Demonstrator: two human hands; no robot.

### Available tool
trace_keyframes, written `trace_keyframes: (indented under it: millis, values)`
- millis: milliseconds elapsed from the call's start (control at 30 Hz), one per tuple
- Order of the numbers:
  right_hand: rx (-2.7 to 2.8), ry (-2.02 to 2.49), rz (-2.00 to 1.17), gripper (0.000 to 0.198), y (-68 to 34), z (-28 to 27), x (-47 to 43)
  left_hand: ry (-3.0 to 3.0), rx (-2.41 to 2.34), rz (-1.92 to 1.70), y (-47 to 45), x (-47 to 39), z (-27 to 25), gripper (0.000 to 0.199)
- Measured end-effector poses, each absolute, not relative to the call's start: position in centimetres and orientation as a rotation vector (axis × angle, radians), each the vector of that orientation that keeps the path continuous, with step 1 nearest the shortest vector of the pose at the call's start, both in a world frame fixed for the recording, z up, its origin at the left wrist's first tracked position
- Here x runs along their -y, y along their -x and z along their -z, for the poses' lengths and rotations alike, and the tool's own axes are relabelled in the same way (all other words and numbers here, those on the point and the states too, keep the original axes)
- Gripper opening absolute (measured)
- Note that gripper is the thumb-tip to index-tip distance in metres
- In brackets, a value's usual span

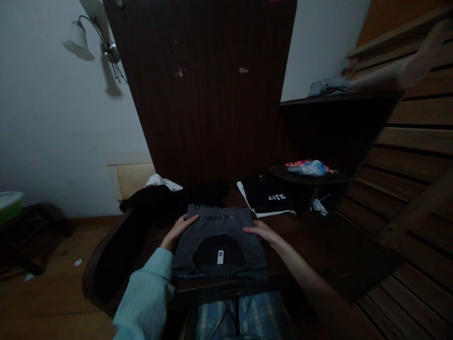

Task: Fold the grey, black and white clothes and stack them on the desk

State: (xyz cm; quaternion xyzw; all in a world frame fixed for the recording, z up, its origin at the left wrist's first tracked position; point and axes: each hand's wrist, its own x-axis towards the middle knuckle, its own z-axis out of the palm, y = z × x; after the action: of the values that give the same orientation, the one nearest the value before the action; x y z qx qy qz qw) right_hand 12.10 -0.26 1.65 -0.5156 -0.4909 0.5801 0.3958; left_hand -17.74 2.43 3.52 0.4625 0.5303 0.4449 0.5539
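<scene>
A folded dark grey T-shirt [221, 226] lies in front of me, its round neckline toward me and dark lettering across its far part. Inside the collar a white label [220, 257] shows. My left hand [178, 231] grips the shirt's left side, thumb on top and the other fingers mostly hidden. On the opposite side my right hand [264, 231] holds the edge in the same way. Behind the shirt, to the right, is a folded black garment [272, 196] with white print and white edges. A dark cloth heap [152, 200] lies at the back left.
The dark wooden surface [293, 241] meets an upright brown panel [208, 108]. A small shelf [276, 173] at right bears a pale blue plastic bag [307, 168]. Wooden slats [417, 160] rise on the right. A green basin [10, 208] stands far left.
</scene>
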Motion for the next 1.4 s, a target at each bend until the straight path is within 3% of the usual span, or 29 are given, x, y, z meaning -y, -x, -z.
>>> trace_keyframes:
  millis: [200,367,500,700,900,1100,1200,1400]
  values:
    - [1.691,1.37,-1.225,0.024,-14.8,-6.2,-0.1,-0.963,-0.724,-0.8,18.5,-2.1,-3.1,0.077]
    - [2.266,1.545,-0.393,0.026,-14.1,-13.2,-0.8,-1.014,-0.701,-0.506,18.3,-2.7,-2.5,0.085]
    - [2.581,1.373,0.182,0.022,-9.1,-16.7,0.7,-0.99,-0.785,-0.664,17.8,-3.3,-2.6,0.083]
    - [2.731,1.064,0.533,0.02,0.3,-14.6,1.3,-0.907,-0.852,-0.837,17.7,-2.3,-3.0,0.072]
    - [2.602,1.209,0.37,0.026,1.4,-11.1,-0.7,-0.868,-0.94,-0.954,18.3,-1.6,-4.0,0.075]
    - [2.336,1.487,-0.033,0.024,-7.6,-10.4,1.6,-1.04,-1.113,-0.999,18.2,-1.4,-4.4,0.038]
    - [2.245,1.715,-0.203,0.032,-12.2,-8.9,3.0,-1.123,-1.183,-1.003,18.2,-1.5,-4.4,0.031]
    - [2.226,1.76,-0.844,0.05,-16.3,-5.1,5.3,-1.167,-1.165,-0.94,18.4,-2.1,-4.2,0.03]
